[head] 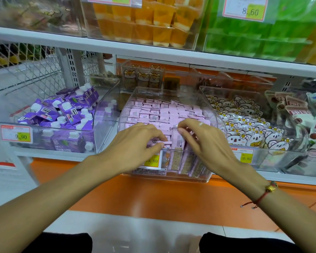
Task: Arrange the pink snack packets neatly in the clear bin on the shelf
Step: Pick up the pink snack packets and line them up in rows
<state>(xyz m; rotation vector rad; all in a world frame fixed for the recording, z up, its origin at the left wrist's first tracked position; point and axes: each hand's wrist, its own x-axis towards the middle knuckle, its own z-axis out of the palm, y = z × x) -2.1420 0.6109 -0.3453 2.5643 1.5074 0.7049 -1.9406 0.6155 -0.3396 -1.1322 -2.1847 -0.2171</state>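
Two bare hands reach into the front of the clear bin [173, 89] that sits on the middle of the white shelf [290, 177], where the pink snack packets [162, 111] lie packed in rows from the back wall forward. Left hand [133, 143] has its fingers curled down and its thumb drawn in, pinching one pink packet [158, 143] at the bin's front edge, just above the yellow price tag [153, 160] stuck on the bin's front wall. Right hand [206, 141] bends its fingers over the tops of upright packets [179, 141] standing on edge in the front right part of the bin, fingertips touching them; whether it truly grips one or only presses against them cannot be told. A red cord bracelet [261, 198] with a gold bead circles the right wrist. Left of the pink bin stands another clear bin of purple drink cartons [62, 114] with white caps, and to the right a bin of white pouches [248, 128] printed with cartoon bears and flowers. On the shelf above, clear boxes hold orange jelly cups [146, 22] and green packs [263, 33]. Below the shelf runs an orange ledge [153, 198]
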